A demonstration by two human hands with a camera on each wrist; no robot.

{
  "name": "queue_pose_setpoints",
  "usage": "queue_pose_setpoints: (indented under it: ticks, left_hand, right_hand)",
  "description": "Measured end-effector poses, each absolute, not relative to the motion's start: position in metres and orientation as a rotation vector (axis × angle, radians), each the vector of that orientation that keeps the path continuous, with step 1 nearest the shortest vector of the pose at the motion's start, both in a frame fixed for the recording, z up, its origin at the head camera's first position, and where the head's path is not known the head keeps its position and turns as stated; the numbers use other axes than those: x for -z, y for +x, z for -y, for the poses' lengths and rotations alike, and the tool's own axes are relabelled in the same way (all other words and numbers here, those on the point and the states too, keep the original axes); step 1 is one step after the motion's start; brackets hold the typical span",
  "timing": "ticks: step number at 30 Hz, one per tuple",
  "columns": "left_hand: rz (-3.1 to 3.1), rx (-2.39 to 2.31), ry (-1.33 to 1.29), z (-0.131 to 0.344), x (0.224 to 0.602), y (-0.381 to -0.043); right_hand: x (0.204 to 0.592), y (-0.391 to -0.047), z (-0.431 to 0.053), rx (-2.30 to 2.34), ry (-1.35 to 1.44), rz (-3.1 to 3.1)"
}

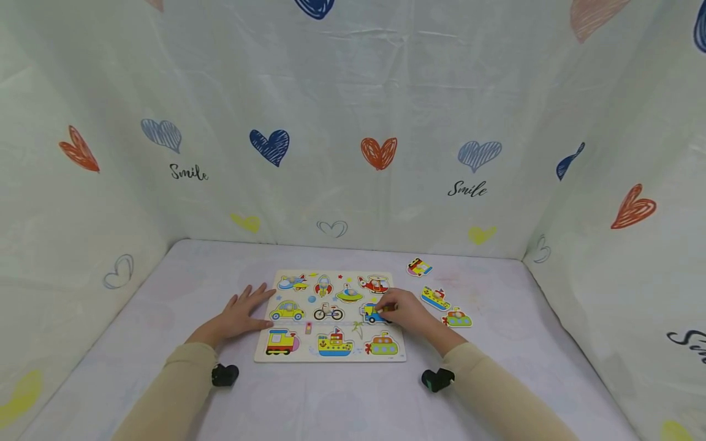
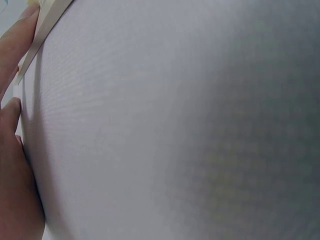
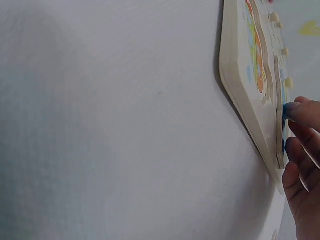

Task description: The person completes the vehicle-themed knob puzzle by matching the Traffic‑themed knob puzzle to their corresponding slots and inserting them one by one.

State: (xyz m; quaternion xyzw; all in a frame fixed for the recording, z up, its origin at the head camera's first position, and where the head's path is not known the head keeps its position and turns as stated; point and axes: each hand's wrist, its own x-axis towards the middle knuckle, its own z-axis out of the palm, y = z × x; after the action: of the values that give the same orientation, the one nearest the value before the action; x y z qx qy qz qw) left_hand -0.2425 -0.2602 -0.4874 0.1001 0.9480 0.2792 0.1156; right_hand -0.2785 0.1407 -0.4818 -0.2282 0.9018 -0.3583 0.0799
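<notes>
A wooden puzzle board (image 1: 307, 350) with vehicle pictures lies on the table. My left hand (image 1: 234, 317) has its fingers spread, fingertips and thumb touching the board's left edge. In the left wrist view, the fingers (image 2: 15, 50) lie along that edge. At the board's right side, my right hand (image 1: 407, 309) pinches the small knob of the blue-and-yellow truck piece (image 1: 368, 314). The right wrist view shows thumb and finger on the blue knob (image 3: 287, 111); the truck piece (image 3: 279, 125) stands slightly proud of the board, so I cannot tell if it is seated.
Right of the board lie three loose pieces: a train (image 1: 419, 267), a ship (image 1: 436, 299) and a submarine (image 1: 458, 318). Car (image 1: 287, 310), bicycle (image 1: 328, 312) and helicopter (image 1: 375, 283) show on the board. A heart-patterned curtain (image 1: 331, 196) surrounds the white table (image 1: 331, 404).
</notes>
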Motion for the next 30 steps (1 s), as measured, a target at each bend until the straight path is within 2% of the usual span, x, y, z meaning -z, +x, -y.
queue_pose_setpoints:
  ticks: [30]
  left_hand:
    - [-2.779, -0.817, 0.285, 0.2587, 0.4860, -0.2407]
  right_hand:
    - [0.4844, -0.2768, -0.1374, 1.123, -0.620, -2.673]
